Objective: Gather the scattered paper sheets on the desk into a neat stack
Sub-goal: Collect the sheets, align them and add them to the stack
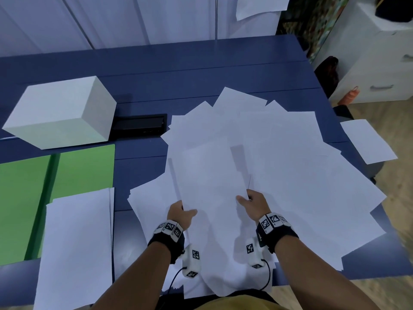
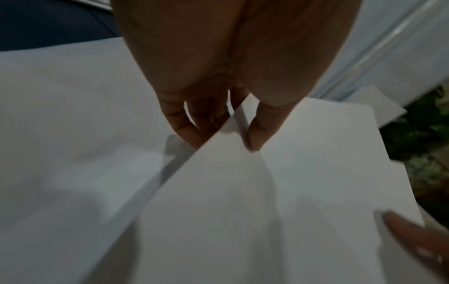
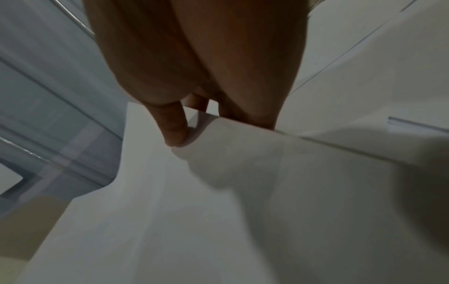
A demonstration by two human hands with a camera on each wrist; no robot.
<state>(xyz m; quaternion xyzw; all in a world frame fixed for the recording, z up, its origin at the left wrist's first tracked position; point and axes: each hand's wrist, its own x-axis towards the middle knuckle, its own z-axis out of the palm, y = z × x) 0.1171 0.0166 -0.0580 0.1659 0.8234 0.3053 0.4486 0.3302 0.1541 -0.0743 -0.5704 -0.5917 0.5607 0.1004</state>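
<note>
Bare desk [image 1: 201, 70] lies open beyond the scattered sheets [image 1: 279, 153]. A white box [image 1: 60, 113], green folder [image 1: 67, 173] and paper stack [image 1: 76, 247] crowd the left side.

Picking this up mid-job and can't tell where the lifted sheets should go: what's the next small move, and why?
Probably carry the held sheets left and set them on the neat stack beside the green folder. The left hand and right hand each pinch a side edge, so they are lifted off the scattered pile.
</note>
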